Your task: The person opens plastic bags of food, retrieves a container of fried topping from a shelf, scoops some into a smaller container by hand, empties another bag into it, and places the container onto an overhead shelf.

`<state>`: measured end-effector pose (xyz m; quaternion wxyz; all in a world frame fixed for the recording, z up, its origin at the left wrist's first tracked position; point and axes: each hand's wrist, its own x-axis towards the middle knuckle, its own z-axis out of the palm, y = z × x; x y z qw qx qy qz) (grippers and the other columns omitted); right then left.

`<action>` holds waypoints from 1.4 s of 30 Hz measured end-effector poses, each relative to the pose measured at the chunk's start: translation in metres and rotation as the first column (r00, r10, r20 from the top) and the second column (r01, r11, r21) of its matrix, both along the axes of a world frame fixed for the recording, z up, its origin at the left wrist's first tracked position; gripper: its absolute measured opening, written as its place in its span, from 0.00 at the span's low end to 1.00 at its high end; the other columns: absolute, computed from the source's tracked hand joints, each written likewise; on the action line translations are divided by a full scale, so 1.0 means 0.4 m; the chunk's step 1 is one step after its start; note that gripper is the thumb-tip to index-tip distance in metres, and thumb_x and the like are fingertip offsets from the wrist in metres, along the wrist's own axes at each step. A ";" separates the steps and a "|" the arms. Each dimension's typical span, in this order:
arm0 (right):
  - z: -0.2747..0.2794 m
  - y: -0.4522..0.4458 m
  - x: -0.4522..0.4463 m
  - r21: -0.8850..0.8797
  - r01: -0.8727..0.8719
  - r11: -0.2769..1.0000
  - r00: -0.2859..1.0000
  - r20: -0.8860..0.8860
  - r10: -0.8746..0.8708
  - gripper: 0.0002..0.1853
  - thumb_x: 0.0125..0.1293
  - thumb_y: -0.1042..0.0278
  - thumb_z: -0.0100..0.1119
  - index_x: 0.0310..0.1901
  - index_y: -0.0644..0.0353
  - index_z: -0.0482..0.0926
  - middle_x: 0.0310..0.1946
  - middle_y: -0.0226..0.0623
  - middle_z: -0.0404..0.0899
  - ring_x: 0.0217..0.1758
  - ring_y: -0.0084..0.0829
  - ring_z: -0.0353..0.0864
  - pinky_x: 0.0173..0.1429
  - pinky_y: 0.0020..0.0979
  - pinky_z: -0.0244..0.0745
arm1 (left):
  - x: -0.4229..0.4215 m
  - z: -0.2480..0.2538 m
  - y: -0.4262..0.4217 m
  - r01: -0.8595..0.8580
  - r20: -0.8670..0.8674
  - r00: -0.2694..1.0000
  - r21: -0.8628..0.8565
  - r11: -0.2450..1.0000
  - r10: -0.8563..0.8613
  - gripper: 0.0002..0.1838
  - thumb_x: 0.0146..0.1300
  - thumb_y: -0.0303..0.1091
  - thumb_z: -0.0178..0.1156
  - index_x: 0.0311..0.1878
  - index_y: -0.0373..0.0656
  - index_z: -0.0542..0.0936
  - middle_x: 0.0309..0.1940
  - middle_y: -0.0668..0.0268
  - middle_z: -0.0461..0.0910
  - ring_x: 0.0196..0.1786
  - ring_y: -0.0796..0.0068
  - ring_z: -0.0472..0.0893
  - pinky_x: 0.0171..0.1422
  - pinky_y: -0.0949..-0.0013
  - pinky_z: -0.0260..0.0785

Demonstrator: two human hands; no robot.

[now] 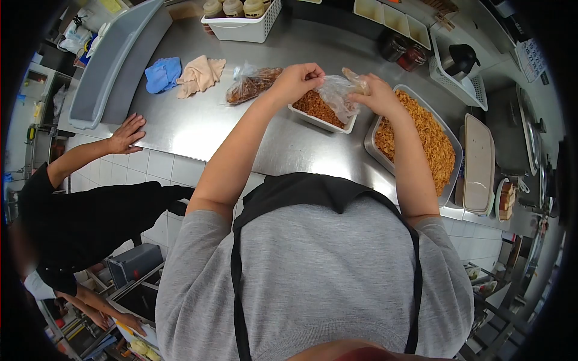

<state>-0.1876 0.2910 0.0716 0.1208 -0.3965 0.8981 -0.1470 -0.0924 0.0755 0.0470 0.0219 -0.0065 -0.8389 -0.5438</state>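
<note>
A clear plastic bag [338,99] hangs between my two hands above a white tub [328,127] of dark brown crumbly food [317,109]. My left hand [298,83] pinches the bag's left edge with closed fingertips. At the bag's other side, my right hand [377,95] has its fingers closed on the plastic; part of the grip is hidden by the film. Left of the tub lies a filled clear bag [256,84] of brown food pieces, behind my left wrist. A large grey tray [374,146] heaped with golden-brown shredded food [424,135] stands under my right forearm.
Blue cloth [162,75] and beige cloth [200,76] lie left on the steel counter [198,123], near a long grey bin [120,66]. A white basket [256,29] of bottles stands behind. At left, a co-worker's hand [127,135] rests on the counter edge.
</note>
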 end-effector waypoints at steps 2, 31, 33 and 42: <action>0.045 -0.011 0.026 -0.048 0.131 0.990 0.959 0.258 -0.115 0.21 0.60 0.63 0.59 0.54 0.58 0.70 0.45 0.39 0.75 0.45 0.30 0.77 0.39 0.29 0.75 | -0.006 -0.008 -0.003 -0.025 -0.020 0.999 0.031 0.999 0.025 0.08 0.60 0.32 0.60 0.39 0.39 0.77 0.29 0.72 0.76 0.32 0.83 0.71 0.40 0.77 0.66; -0.018 -0.040 0.139 -0.374 -0.027 0.927 0.995 0.075 0.059 0.15 0.51 0.76 0.59 0.41 0.63 0.72 0.38 0.45 0.75 0.46 0.48 0.73 0.48 0.39 0.67 | 0.035 0.017 -0.008 0.191 -0.142 0.954 -0.388 0.902 -0.264 0.14 0.53 0.20 0.51 0.44 0.36 0.76 0.37 0.59 0.76 0.40 0.60 0.76 0.46 0.65 0.68; -0.012 -0.037 0.130 -0.406 0.061 0.912 0.997 0.064 -0.038 0.15 0.51 0.79 0.56 0.43 0.61 0.71 0.38 0.45 0.76 0.45 0.47 0.75 0.48 0.38 0.69 | 0.034 0.026 -0.008 0.151 -0.209 0.947 -0.377 0.914 -0.242 0.12 0.55 0.21 0.51 0.43 0.37 0.76 0.36 0.58 0.77 0.38 0.61 0.77 0.46 0.66 0.68; 0.030 -0.032 0.095 -0.351 0.150 0.924 0.972 0.224 -0.072 0.20 0.51 0.66 0.64 0.45 0.58 0.71 0.38 0.45 0.79 0.44 0.43 0.79 0.48 0.36 0.71 | 0.007 0.066 -0.005 0.070 -0.068 0.994 -0.212 0.975 -0.087 0.08 0.62 0.27 0.52 0.42 0.36 0.75 0.29 0.62 0.78 0.32 0.74 0.74 0.41 0.70 0.67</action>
